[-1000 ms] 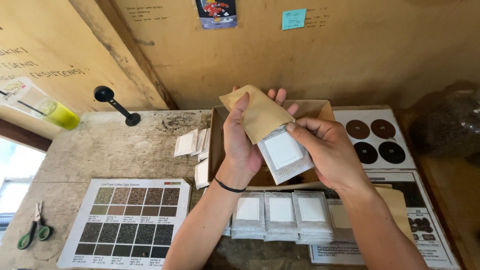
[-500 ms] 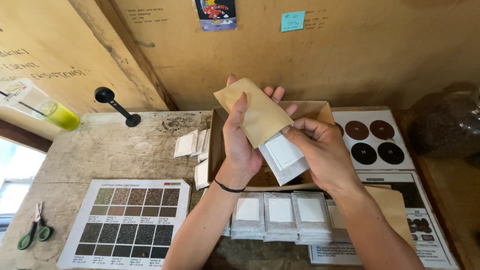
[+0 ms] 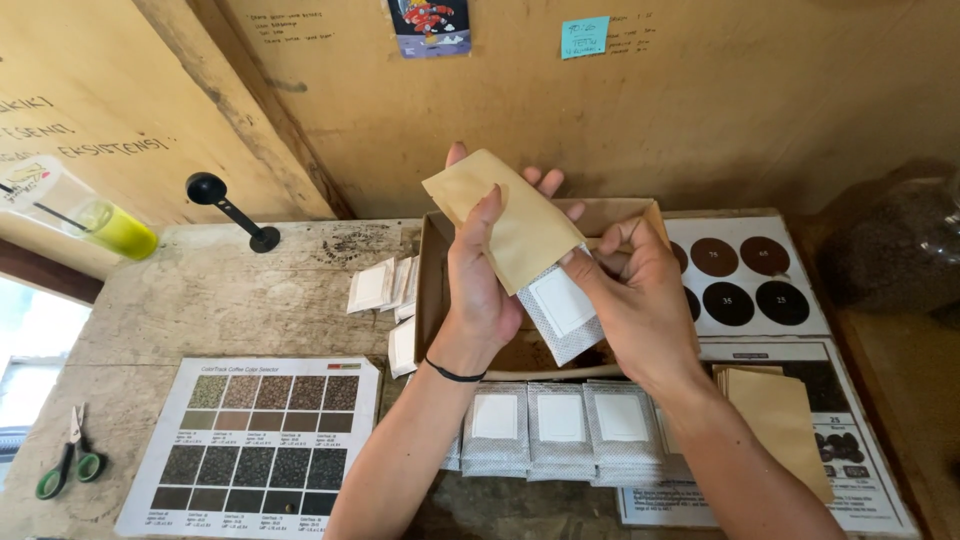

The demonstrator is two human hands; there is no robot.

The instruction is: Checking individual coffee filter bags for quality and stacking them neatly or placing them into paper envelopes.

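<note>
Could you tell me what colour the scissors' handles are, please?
Green, on the scissors at lower left in the head view.

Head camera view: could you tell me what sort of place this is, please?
Probably a small coffee packing bench: a colour chart of grounds, a black scoop, and white filter sachets that go into paper envelopes.

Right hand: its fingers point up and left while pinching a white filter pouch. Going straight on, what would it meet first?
Likely the tan paper envelope in the left hand: the right hand pushes the white mesh filter pouch toward its open mouth. Depth is uncertain.
</note>
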